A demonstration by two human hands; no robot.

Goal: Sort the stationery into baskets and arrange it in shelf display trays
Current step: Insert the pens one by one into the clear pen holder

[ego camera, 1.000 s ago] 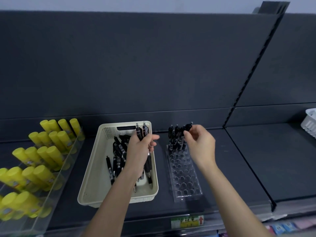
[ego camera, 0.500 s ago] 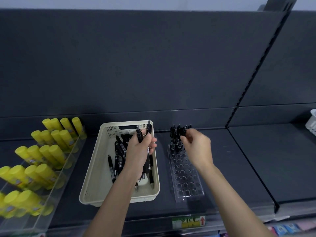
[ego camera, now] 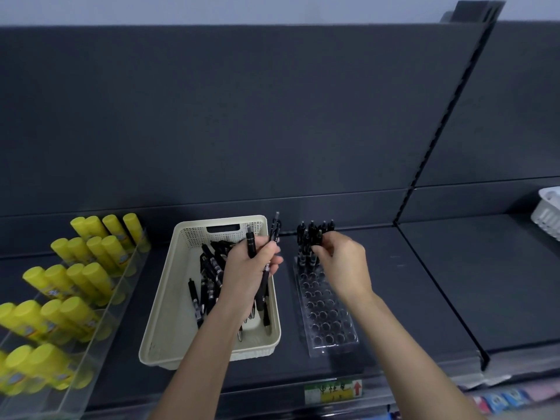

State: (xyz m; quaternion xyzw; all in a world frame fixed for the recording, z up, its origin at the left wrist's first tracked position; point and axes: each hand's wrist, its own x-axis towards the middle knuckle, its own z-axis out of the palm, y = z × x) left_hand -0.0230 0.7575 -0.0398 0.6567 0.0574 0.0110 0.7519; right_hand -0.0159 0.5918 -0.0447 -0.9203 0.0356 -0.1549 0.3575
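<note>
A cream plastic basket (ego camera: 169,307) sits on the dark shelf with several black pens (ego camera: 209,277) lying loose in it. My left hand (ego camera: 248,268) hovers over the basket, shut on a bunch of black pens held upright. To its right lies a clear display tray (ego camera: 327,316) full of round holes; several black pens (ego camera: 309,237) stand in its far rows. My right hand (ego camera: 339,262) is at those far rows, fingertips pinched on the top of one standing black pen.
A clear tiered tray (ego camera: 100,334) of yellow glue sticks (ego camera: 78,286) fills the left of the shelf. A white basket (ego camera: 548,213) peeks in at the right edge. A dark upright divider (ego camera: 439,268) splits the shelf. A price label (ego camera: 333,391) sits on the shelf front.
My right hand has come down from above the tray to the standing pens, lowering the pen it held into the far rows. My left hand has kept its bunch almost still.
</note>
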